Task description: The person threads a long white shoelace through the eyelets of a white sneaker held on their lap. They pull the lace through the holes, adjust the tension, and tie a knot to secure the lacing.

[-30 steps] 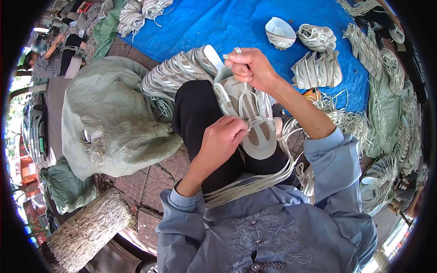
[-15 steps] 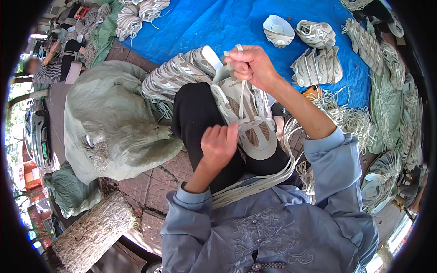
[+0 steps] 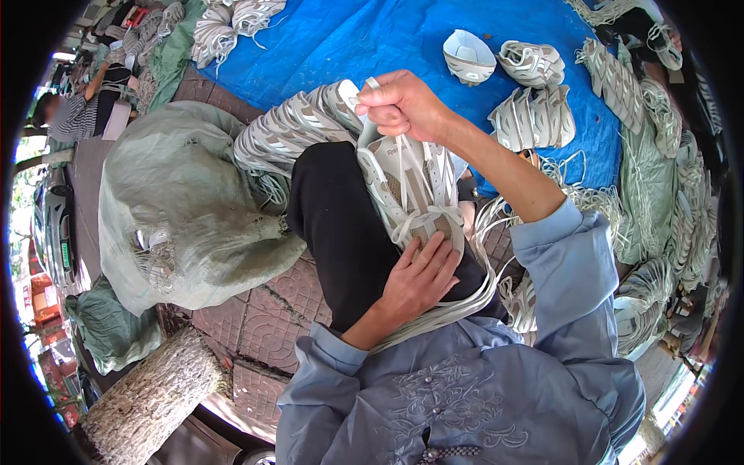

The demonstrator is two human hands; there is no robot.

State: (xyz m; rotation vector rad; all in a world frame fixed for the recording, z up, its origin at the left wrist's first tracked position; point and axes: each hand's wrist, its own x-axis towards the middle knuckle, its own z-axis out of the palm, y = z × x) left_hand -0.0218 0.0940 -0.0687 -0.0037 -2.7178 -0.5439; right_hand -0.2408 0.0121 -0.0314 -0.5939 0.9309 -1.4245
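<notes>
A white and beige shoe upper (image 3: 375, 180) lies across my lap, between my black-trousered knees, its toe end toward me. White shoelace (image 3: 425, 218) crosses the upper near the toe in a loose loop, and strands run up from there. My right hand (image 3: 404, 107) is closed in a pinch at the far end of the upper, with the shoelace between its fingers. Spread over the toe, my left hand (image 3: 421, 277) presses flat with its fingers stretched out. A bunch of loose white laces (image 3: 474, 297) drapes over my lap beside it.
A long stack of nested shoe uppers (image 3: 291, 132) leans beyond my left knee, beside a bulky pale sack (image 3: 190, 209). More uppers (image 3: 531, 118) rest on the blue tarp (image 3: 372, 39). A stone block (image 3: 155, 387) is at lower left. Another person (image 3: 81, 112) sits far left.
My left hand has moved from a closed pose above my lap down onto the toe and has opened flat. My right hand, still pinching the lace, has shifted slightly left.
</notes>
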